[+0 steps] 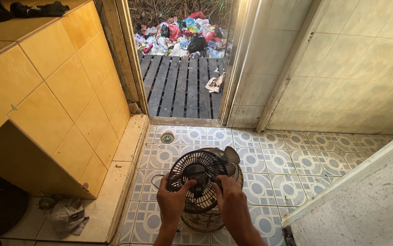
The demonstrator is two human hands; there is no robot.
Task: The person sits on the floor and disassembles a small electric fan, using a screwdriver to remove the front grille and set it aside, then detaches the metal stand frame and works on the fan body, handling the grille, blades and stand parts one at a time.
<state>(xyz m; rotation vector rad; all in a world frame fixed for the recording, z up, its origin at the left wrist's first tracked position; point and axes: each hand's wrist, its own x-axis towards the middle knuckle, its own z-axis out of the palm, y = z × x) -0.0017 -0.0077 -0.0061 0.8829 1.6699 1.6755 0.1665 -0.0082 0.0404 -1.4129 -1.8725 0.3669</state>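
While both hands, the left hand [172, 196] and the right hand [229, 197], grasp the black fan grille [196, 175] held over the tiled floor [292, 161], the fan blade [227, 157] behind it is exposed, so disassembly looks only partway done.

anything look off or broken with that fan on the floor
Yes. The fan looks taken apart: its black wire grille tilts up, held by the left hand and right hand, and a loose grey blade sticks out behind it. Outside the open door, a heap of rubbish lies beyond the wooden decking.
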